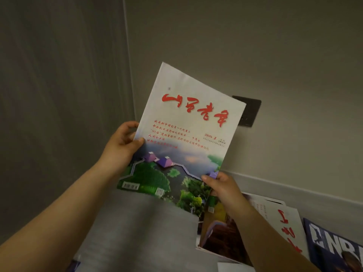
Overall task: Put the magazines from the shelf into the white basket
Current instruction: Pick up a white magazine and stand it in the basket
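I hold a magazine point(182, 134) up in the air in front of the wall; its cover is white with red brush lettering and a green landscape picture below. My left hand point(121, 146) grips its left edge, thumb on the cover. My right hand point(224, 189) pinches its lower right corner. Below my right arm several more magazines lie on a grey surface: one with a brown picture point(222, 232), a white one with red lettering point(284, 226), and a dark blue one with large white letters point(334, 250). No white basket is in view.
A dark wall plate point(251, 110) sits on the beige wall behind the magazine's top right corner. A wall corner point(127, 55) runs down at the left. The grey surface point(137, 232) stretches below the held magazine.
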Action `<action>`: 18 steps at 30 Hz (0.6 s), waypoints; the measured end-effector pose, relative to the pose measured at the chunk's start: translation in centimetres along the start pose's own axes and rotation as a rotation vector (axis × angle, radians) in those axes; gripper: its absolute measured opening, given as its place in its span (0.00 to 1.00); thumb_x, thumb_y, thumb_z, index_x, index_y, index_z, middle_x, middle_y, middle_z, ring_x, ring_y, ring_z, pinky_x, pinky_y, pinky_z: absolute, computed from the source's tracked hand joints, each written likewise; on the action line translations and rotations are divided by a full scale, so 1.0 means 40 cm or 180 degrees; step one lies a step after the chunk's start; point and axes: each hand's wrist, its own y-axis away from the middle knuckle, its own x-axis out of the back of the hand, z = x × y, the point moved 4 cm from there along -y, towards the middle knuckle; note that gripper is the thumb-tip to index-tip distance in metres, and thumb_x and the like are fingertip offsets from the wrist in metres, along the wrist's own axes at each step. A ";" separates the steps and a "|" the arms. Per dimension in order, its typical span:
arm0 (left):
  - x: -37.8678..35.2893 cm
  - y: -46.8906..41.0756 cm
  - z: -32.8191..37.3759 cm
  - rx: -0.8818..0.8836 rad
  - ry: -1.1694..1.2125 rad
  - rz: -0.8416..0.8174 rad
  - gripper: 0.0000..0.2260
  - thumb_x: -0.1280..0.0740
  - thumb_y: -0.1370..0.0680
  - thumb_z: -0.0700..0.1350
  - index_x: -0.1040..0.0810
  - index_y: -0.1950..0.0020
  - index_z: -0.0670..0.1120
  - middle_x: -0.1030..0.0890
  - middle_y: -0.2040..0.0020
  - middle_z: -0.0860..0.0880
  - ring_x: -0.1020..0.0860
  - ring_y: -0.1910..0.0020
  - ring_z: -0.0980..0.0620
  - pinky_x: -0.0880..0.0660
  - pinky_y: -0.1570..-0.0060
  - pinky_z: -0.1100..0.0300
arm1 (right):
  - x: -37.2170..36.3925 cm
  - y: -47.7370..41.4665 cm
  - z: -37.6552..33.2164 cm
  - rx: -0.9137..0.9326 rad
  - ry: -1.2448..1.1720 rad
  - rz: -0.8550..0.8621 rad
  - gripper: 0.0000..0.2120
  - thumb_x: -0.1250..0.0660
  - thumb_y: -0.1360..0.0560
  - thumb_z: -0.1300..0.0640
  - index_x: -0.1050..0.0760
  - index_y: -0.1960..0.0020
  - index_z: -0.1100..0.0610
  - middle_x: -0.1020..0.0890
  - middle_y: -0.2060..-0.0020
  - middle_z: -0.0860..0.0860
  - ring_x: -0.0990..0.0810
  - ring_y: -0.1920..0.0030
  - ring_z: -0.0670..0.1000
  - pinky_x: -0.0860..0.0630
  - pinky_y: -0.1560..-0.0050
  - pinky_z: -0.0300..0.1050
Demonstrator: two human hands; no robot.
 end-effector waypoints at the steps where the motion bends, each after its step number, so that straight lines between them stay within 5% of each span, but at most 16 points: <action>1: -0.004 -0.023 -0.005 -0.0013 -0.0159 0.0107 0.10 0.40 0.24 0.37 0.29 0.55 0.53 0.21 0.57 0.56 0.21 0.62 0.54 0.24 0.75 0.69 | 0.008 -0.020 -0.012 0.0113 0.0093 0.0121 0.09 0.35 0.27 0.62 0.25 0.64 0.51 0.21 0.64 0.47 0.24 0.62 0.43 0.27 0.68 0.27; 4: -0.025 -0.097 -0.001 -0.0121 -0.0771 0.0345 0.09 0.38 0.25 0.36 0.32 0.47 0.46 0.24 0.51 0.50 0.25 0.53 0.51 0.27 0.66 0.65 | 0.037 -0.085 -0.057 0.0397 0.0253 0.0519 0.03 0.34 0.28 0.64 0.22 0.58 0.63 0.22 0.68 0.47 0.25 0.68 0.42 0.30 0.71 0.26; 8: -0.037 -0.192 0.018 -0.0283 -0.1275 0.0486 0.13 0.36 0.25 0.38 0.31 0.42 0.41 0.24 0.48 0.47 0.26 0.49 0.50 0.29 0.53 0.58 | 0.060 -0.163 -0.132 0.0831 0.0544 0.0853 0.08 0.33 0.29 0.66 0.24 0.57 0.73 0.25 0.71 0.52 0.30 0.78 0.36 0.35 0.76 0.25; 12: -0.054 -0.256 -0.004 -0.0215 -0.1598 0.0436 0.13 0.38 0.24 0.40 0.30 0.39 0.41 0.24 0.39 0.41 0.25 0.41 0.42 0.29 0.49 0.54 | 0.063 -0.215 -0.158 0.0999 0.0918 0.1054 0.11 0.33 0.29 0.64 0.25 0.69 0.60 0.23 0.71 0.52 0.29 0.70 0.47 0.32 0.71 0.36; 15: -0.059 -0.283 -0.057 -0.0072 -0.1899 0.0291 0.14 0.38 0.24 0.39 0.29 0.39 0.40 0.23 0.39 0.39 0.25 0.41 0.40 0.28 0.46 0.51 | 0.064 -0.248 -0.129 0.0856 0.1362 0.0997 0.08 0.33 0.28 0.63 0.21 0.53 0.66 0.19 0.60 0.56 0.24 0.61 0.52 0.31 0.69 0.34; 18: -0.059 -0.298 -0.115 0.0084 -0.1916 0.0287 0.13 0.38 0.25 0.38 0.27 0.40 0.41 0.22 0.41 0.39 0.25 0.42 0.40 0.28 0.46 0.50 | 0.057 -0.273 -0.082 0.0688 0.1482 0.0960 0.11 0.33 0.28 0.63 0.22 0.48 0.67 0.17 0.53 0.62 0.21 0.55 0.56 0.31 0.59 0.38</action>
